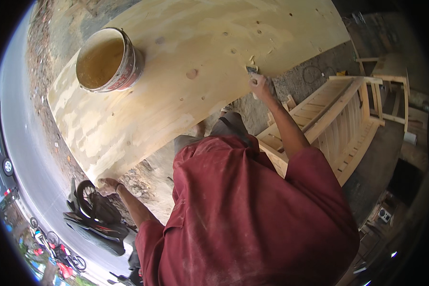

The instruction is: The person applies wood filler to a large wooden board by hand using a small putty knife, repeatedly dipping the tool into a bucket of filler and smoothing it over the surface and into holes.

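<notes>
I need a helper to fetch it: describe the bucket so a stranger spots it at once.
Start at the big pale wooden board that fills the middle of the view. The bucket stands on its far left part, away from the right hand. It is the only round, reddish container there, open-topped, its inside smeared tan.
</notes>
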Action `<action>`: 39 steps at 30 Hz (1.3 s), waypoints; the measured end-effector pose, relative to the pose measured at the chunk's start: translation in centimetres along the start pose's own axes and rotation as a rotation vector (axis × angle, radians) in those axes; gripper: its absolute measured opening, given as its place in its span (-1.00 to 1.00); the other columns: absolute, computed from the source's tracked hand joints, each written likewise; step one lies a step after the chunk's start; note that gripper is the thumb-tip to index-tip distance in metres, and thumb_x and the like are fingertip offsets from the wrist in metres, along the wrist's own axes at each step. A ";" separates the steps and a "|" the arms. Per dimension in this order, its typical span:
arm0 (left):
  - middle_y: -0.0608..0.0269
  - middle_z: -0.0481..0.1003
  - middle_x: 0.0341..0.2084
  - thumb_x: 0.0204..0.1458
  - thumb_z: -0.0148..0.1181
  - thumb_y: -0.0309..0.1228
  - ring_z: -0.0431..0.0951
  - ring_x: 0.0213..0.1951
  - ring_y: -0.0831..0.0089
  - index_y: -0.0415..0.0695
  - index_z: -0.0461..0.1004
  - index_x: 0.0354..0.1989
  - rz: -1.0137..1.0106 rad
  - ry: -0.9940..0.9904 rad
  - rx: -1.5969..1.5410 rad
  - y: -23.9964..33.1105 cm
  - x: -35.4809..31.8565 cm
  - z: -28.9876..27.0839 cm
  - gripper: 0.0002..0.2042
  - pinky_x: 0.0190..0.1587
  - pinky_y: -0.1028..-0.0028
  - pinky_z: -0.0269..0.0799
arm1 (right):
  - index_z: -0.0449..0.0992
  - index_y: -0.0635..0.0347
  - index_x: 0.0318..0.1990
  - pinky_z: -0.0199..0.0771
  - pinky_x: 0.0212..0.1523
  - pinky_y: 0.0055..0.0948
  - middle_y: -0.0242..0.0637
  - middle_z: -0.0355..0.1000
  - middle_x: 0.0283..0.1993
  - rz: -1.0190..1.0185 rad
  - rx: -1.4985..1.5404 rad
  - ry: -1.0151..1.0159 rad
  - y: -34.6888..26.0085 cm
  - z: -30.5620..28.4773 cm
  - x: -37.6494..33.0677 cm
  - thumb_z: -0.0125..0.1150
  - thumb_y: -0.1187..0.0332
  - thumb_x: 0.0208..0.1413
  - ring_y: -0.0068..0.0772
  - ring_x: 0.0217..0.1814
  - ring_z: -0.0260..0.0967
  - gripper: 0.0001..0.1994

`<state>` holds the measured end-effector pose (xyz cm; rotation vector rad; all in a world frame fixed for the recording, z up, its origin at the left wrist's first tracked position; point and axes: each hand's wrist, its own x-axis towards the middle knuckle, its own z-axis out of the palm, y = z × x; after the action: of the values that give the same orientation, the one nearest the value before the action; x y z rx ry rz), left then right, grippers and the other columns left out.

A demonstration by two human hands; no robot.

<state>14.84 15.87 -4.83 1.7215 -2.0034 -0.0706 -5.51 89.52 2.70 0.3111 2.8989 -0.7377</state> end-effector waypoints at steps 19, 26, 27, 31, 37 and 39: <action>-0.12 0.10 0.14 0.17 -0.16 -0.12 0.35 0.08 -0.13 0.02 -0.14 0.30 -0.617 -0.132 -0.292 4.4 0.0 -1.0 -0.44 -0.12 -0.07 0.52 | 0.52 0.34 0.00 0.48 -0.07 -0.26 0.10 0.51 -0.15 0.004 0.041 -0.089 8.0 -3.1 -0.8 0.16 0.22 0.07 -0.01 -0.10 0.51 -0.58; -0.02 0.44 -0.15 0.19 -0.13 -0.24 0.54 -0.23 0.06 -0.23 0.24 0.07 -0.751 -0.225 -0.744 8.2 -4.5 -5.3 -0.62 -0.37 0.16 0.58 | 0.42 0.37 0.12 0.37 0.09 -0.33 0.12 0.45 0.02 -0.039 0.116 -0.083 15.0 -3.0 0.5 0.17 0.27 0.12 -0.08 0.07 0.42 -0.55; -0.01 0.48 -0.19 0.19 -0.12 -0.25 0.55 -0.27 0.09 -0.28 0.31 0.02 -0.778 -0.270 -0.823 8.1 -5.0 -5.6 -0.63 -0.41 0.19 0.58 | 0.42 0.37 0.12 0.39 0.06 -0.32 0.12 0.47 -0.01 -0.069 0.064 -0.112 15.7 -3.3 0.5 0.17 0.28 0.12 -0.08 0.03 0.44 -0.55; -0.02 0.54 -0.14 0.18 -0.08 -0.19 0.61 -0.22 0.02 -0.35 0.38 0.01 -0.716 -0.424 -0.816 3.5 -6.5 -3.6 -0.57 -0.32 0.11 0.64 | 0.44 0.30 0.13 0.45 -0.06 -0.32 0.09 0.49 -0.08 0.081 0.130 -0.080 12.3 -6.5 2.2 0.14 0.33 0.10 -0.12 -0.07 0.49 -0.57; 0.18 0.50 -0.19 0.22 -0.14 -0.02 0.53 -0.30 0.27 -0.11 0.40 0.04 -0.793 -0.527 -0.954 6.1 -11.8 -4.2 -0.56 -0.32 0.35 0.54 | 0.48 0.23 0.10 0.47 -0.19 -0.31 -0.01 0.53 -0.22 -0.036 -0.040 -0.033 15.6 -6.7 1.9 0.15 0.30 0.07 -0.20 -0.22 0.51 -0.58; 0.21 0.51 -0.21 0.23 -0.15 -0.01 0.52 -0.32 0.29 -0.11 0.40 0.03 -0.785 -0.554 -1.010 6.1 -13.5 -4.0 -0.55 -0.31 0.36 0.51 | 0.49 0.21 0.09 0.47 -0.24 -0.30 -0.04 0.53 -0.29 0.030 0.129 0.074 17.3 -6.5 3.5 0.17 0.27 0.05 -0.21 -0.30 0.50 -0.57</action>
<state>11.94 30.92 -3.70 1.6788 -1.0316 -1.6358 -5.45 108.09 -0.19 0.4030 2.9141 -0.9292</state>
